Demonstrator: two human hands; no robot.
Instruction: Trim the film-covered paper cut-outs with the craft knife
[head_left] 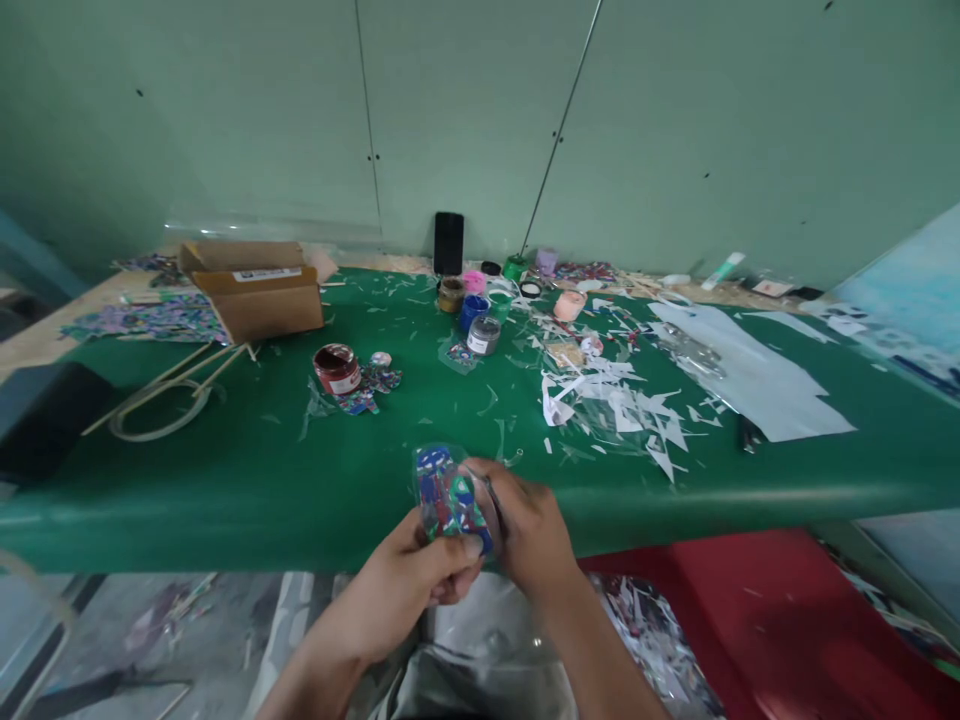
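Near the table's front edge, my left hand (pixel 431 570) pinches a flat piece with a blue, green, red and white mosaic pattern (pixel 450 490), its thumb on the lower right corner. Clear film sticks out past the pattern's edges. Close against the right side of this piece is my right hand (pixel 529 520), closed around scissors (pixel 491 495). Only a thin dark part of the scissors shows; the fingers hide most of them.
Behind my hands stand an opened red paint jar (pixel 337 370), a grey-lidded jar (pixel 484 335) and a blue jar (pixel 473 313). White paper scraps (pixel 622 400) lie to the right, beside a white sheet (pixel 757 370). A cardboard box (pixel 262 300) sits back left, and a phone (pixel 448 243) leans upright.
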